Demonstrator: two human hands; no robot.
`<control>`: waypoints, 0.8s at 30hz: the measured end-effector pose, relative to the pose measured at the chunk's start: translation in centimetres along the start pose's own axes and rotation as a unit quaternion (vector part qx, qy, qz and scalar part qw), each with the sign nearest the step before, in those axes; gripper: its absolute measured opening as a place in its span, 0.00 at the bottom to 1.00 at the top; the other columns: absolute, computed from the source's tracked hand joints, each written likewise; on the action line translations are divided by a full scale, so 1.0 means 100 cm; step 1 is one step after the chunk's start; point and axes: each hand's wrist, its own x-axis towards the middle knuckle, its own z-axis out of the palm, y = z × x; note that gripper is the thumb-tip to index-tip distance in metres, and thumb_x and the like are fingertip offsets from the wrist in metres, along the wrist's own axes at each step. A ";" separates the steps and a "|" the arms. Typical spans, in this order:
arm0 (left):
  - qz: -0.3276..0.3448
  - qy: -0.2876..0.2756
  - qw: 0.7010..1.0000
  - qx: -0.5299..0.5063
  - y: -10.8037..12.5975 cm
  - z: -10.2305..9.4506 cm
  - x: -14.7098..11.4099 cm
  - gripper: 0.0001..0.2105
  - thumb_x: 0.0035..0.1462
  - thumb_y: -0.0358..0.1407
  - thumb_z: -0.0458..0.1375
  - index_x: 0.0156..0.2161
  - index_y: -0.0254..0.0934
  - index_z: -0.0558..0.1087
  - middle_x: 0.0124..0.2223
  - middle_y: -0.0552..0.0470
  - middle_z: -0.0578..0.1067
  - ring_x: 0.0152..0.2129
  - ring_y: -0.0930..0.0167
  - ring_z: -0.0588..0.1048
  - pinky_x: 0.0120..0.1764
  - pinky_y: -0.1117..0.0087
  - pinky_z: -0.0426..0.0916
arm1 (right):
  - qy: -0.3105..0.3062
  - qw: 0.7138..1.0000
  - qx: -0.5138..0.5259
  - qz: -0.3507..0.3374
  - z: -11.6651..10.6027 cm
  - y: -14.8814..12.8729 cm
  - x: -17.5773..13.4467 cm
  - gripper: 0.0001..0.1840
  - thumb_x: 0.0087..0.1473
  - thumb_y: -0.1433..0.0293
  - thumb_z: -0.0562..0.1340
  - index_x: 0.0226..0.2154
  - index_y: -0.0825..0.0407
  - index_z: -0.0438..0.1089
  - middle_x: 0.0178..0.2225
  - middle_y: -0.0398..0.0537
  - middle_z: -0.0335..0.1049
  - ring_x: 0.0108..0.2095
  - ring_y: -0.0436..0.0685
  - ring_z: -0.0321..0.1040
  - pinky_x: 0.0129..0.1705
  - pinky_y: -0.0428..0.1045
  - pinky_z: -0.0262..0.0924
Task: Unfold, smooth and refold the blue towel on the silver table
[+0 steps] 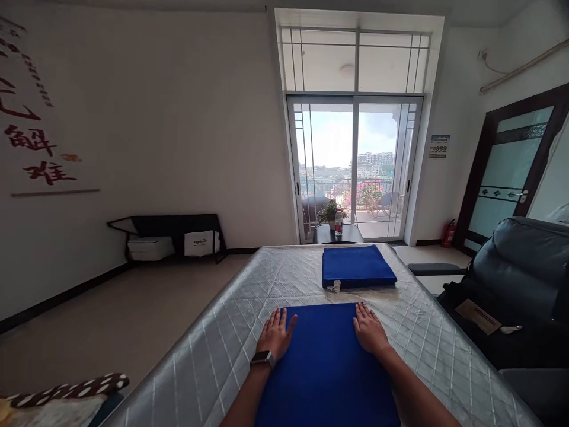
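Note:
A folded blue cloth [326, 367] lies flat on a silvery quilted mattress [213, 356] right in front of me. My left hand [274, 335] rests at its far left edge, fingers stretched forward and thumb apart, with a watch on the wrist. At the far right corner my right hand [370, 327] lies flat with its fingers extended, touching the cloth's edge. Neither hand grips anything. Beyond them sits a second folded blue cloth [358, 265], thicker, with a white tag [336, 286] at its front edge.
A black armchair [520, 261] stands close on the right, holding a brown paper item [478, 316]. Behind the mattress, a small table [322, 236] bears a bottle [338, 222] and a plant. A low black rack [178, 224] stands by the left wall. Patterned fabric [66, 391] is at lower left.

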 end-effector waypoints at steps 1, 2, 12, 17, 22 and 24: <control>-0.001 0.001 1.000 -0.004 0.001 -0.001 0.000 0.38 0.67 0.55 0.32 0.70 0.28 0.54 0.73 0.36 0.53 0.70 0.57 0.53 0.69 0.52 0.51 | -0.001 1.000 -0.005 0.000 -0.001 -0.001 0.000 0.35 0.67 0.63 0.39 0.70 0.63 0.45 0.73 0.54 0.40 0.73 0.56 0.33 0.71 0.55 0.32; -0.002 0.001 1.000 -0.007 0.001 -0.002 -0.001 0.38 0.67 0.56 0.32 0.70 0.28 0.54 0.73 0.36 0.53 0.70 0.57 0.52 0.69 0.52 0.51 | -0.002 1.000 -0.009 0.001 -0.001 -0.001 -0.001 0.35 0.67 0.63 0.39 0.70 0.63 0.44 0.73 0.54 0.40 0.73 0.56 0.33 0.71 0.55 0.32; -0.002 0.011 1.000 -0.026 0.000 -0.007 -0.004 0.39 0.67 0.56 0.34 0.69 0.27 0.56 0.72 0.34 0.55 0.70 0.55 0.54 0.69 0.51 0.52 | 0.011 0.998 -0.058 -0.009 -0.007 -0.013 -0.003 0.36 0.67 0.60 0.40 0.71 0.61 0.42 0.73 0.53 0.36 0.73 0.56 0.30 0.72 0.56 0.29; -0.007 0.021 1.000 -0.022 0.001 -0.006 -0.004 0.38 0.67 0.56 0.36 0.69 0.27 0.57 0.72 0.34 0.56 0.69 0.55 0.55 0.68 0.52 0.52 | -0.038 0.999 -0.038 0.005 -0.010 -0.012 -0.003 0.37 0.67 0.58 0.37 0.72 0.60 0.39 0.74 0.51 0.35 0.73 0.55 0.31 0.71 0.55 0.31; -0.008 0.024 0.999 -0.021 0.001 -0.010 -0.007 0.38 0.66 0.56 0.35 0.69 0.29 0.58 0.72 0.35 0.57 0.69 0.54 0.56 0.67 0.51 0.53 | -0.050 0.998 -0.041 0.008 -0.019 -0.018 -0.006 0.37 0.67 0.58 0.37 0.72 0.60 0.38 0.74 0.53 0.35 0.73 0.55 0.29 0.71 0.55 0.30; -0.008 0.021 1.000 -0.019 0.002 -0.011 -0.008 0.39 0.66 0.57 0.35 0.69 0.28 0.57 0.72 0.35 0.57 0.69 0.54 0.56 0.67 0.51 0.53 | -0.041 0.998 -0.048 0.007 -0.022 -0.021 -0.009 0.37 0.68 0.59 0.38 0.71 0.61 0.40 0.73 0.55 0.36 0.73 0.56 0.30 0.71 0.55 0.30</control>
